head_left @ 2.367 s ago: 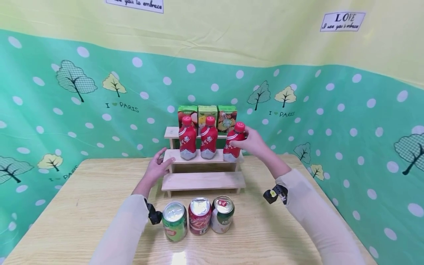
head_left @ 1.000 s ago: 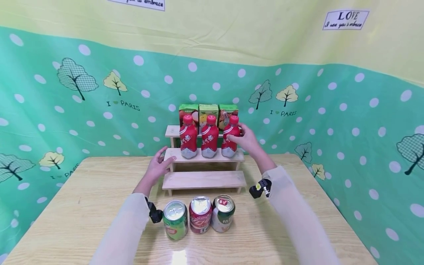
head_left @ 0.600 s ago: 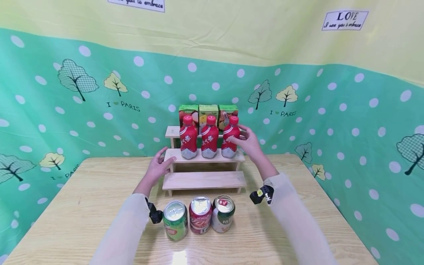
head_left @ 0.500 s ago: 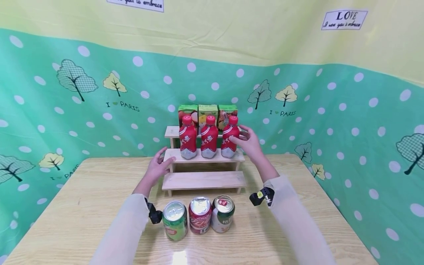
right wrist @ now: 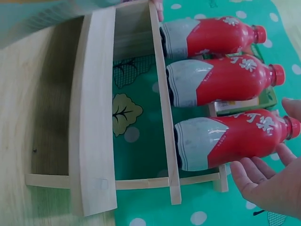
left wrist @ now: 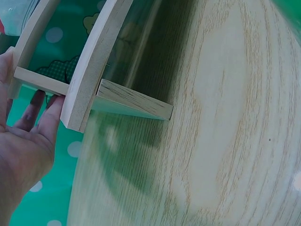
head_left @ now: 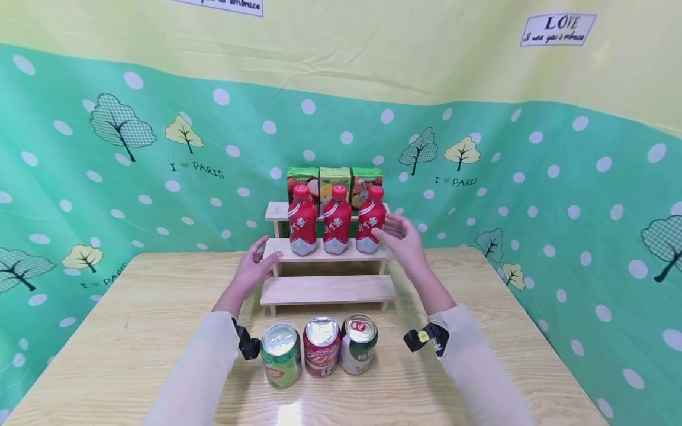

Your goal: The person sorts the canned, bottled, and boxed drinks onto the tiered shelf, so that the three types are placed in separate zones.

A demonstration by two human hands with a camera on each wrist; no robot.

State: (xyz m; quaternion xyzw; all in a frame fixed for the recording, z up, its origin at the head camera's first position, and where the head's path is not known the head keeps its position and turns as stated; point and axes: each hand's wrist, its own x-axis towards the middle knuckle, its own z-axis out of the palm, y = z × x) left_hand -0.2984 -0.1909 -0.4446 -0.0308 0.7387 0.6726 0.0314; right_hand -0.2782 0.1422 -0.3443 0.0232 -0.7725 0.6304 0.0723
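A three-tier wooden display stand [head_left: 327, 290] stands on the table. On its middle tier, three red-capped drink bottles stand upright in a row: left bottle [head_left: 302, 225], middle bottle [head_left: 336, 226] and right bottle [head_left: 370, 228]. My right hand [head_left: 409, 245] is beside the right bottle with its fingers loosely spread; in the right wrist view its fingertips [right wrist: 241, 170] lie right at the bottle's side. My left hand [head_left: 250, 273] grips the left end of the middle tier, thumb on top. The left wrist view shows fingers [left wrist: 51, 117] behind the stand's side.
Three juice cartons [head_left: 335, 175] stand on the top tier behind the bottles. In front of the stand, a green can [head_left: 282, 362], a red can [head_left: 322, 350] and a white-and-green can [head_left: 358, 348] are lined up on the table [head_left: 160, 331]. A patterned cloth [head_left: 229, 130] hangs behind.
The right bottle, tilted and held by my right hand at first, now stands upright in line with the others. That hand has loosened and drawn slightly right and down. My left hand stayed.
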